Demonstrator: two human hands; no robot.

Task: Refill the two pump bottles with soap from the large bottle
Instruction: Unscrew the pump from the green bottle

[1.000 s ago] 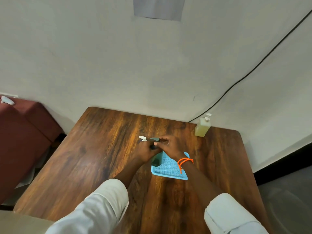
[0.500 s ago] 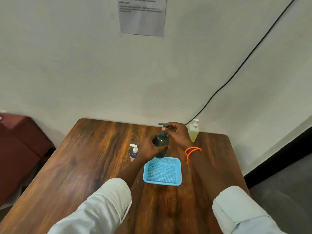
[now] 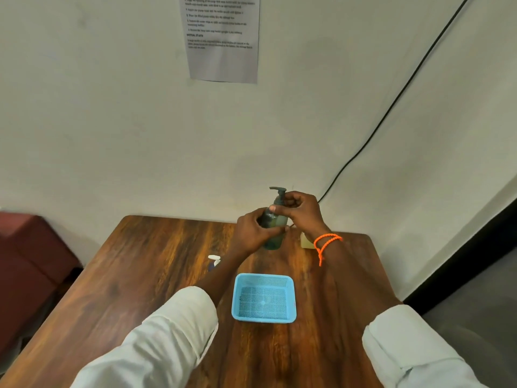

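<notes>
Head view: we've got the left hand (image 3: 250, 233) wrapped round the green bottle (image 3: 272, 228), right hand (image 3: 300, 211) pinching its pump collar; looks like nothing's refilled yet.

Two bare forearms reach forward from the bottom edge of the head view, each emerging from a pale, off-white long sleeve pushed back above the wrist. The left sleeve (image 3: 156, 340) ends in a soft rounded roll of cloth, its fabric creased along the arm; the right sleeve (image 3: 411, 354) shows a flatter folded cuff with a visible stitched edge. Around the right wrist sits an orange braided cord bracelet (image 3: 326, 242), looped twice, with one loose knotted tail hanging from it. The left hand (image 3: 253, 233) and right hand (image 3: 302, 211) are ungloved, with no rings visible.
</notes>
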